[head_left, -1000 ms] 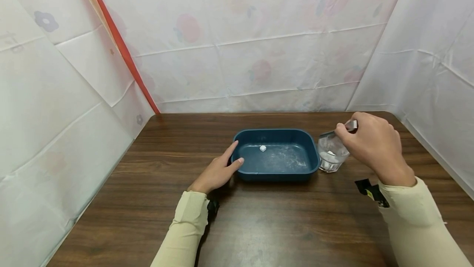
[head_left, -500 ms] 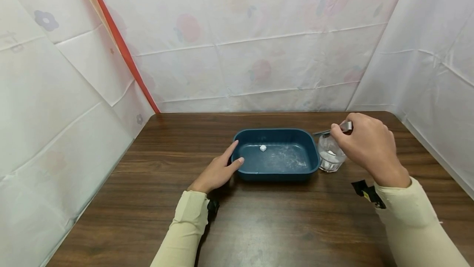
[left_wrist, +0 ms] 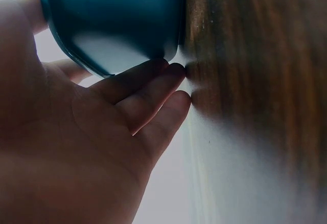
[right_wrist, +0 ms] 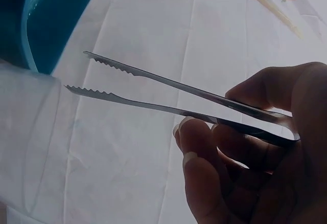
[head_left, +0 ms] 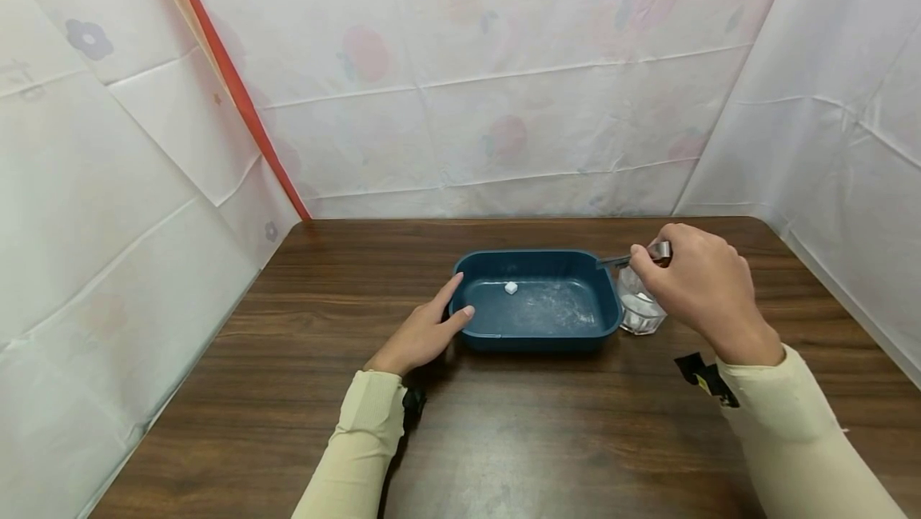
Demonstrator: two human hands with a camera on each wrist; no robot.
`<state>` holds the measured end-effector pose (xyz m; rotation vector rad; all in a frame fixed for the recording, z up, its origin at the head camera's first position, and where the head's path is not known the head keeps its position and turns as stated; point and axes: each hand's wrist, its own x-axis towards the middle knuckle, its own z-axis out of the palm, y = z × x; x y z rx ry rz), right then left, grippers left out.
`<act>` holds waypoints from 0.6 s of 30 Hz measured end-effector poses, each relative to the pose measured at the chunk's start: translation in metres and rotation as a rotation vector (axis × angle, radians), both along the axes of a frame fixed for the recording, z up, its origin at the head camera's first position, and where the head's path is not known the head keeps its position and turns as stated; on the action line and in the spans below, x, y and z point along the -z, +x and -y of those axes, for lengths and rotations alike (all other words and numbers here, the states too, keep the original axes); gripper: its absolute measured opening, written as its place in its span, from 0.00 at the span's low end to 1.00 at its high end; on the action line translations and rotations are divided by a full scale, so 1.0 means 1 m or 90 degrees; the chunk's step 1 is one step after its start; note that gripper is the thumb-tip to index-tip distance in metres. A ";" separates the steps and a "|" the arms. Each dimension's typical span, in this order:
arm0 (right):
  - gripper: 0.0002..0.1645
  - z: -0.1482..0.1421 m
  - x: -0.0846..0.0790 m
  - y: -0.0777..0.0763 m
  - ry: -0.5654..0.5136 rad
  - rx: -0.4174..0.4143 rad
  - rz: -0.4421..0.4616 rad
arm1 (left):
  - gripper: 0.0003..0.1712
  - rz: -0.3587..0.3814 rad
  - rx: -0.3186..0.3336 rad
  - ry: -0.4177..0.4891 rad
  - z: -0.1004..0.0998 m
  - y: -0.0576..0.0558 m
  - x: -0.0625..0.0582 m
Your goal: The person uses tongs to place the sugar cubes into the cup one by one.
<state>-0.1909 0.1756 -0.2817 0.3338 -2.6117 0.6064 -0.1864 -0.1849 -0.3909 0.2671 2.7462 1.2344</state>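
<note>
A dark blue rectangular dish (head_left: 536, 345) stands on the table, with one small white cube (head_left: 511, 288) inside toward its left. My left hand (head_left: 420, 335) rests on the dish's left end, thumb and forefinger at the rim. In the left wrist view, the other fingers (left_wrist: 153, 101) lie fairly straight along the outer wall (left_wrist: 122, 19). My right hand (head_left: 708, 287) grips metal tongs (right_wrist: 204, 93) near their bend. Their toothed tips stand apart with nothing between them, by the dish's right rim. Below the tongs, a clear glass (head_left: 640, 315) holds white pieces, partly behind my right hand.
The dark wood-grain table (head_left: 324, 423) carries the dish and glass, which stand side by side. White patterned sheets (head_left: 460, 103) hang at the back and sides, with a red strip (head_left: 237, 87) on the left.
My right hand has moved left with the tongs, whose tips came out of the glass up to the dish's right rim. The left hand, dish and cube have stayed put.
</note>
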 end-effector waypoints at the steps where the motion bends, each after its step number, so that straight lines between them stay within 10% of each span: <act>1: 0.17 0.002 0.001 0.000 0.003 -0.004 -0.002 | 0.41 0.001 0.000 -0.001 0.000 0.000 0.000; 18: 0.18 0.035 0.028 -0.002 0.031 -0.075 0.021 | 0.41 0.003 -0.001 0.007 -0.002 0.001 0.001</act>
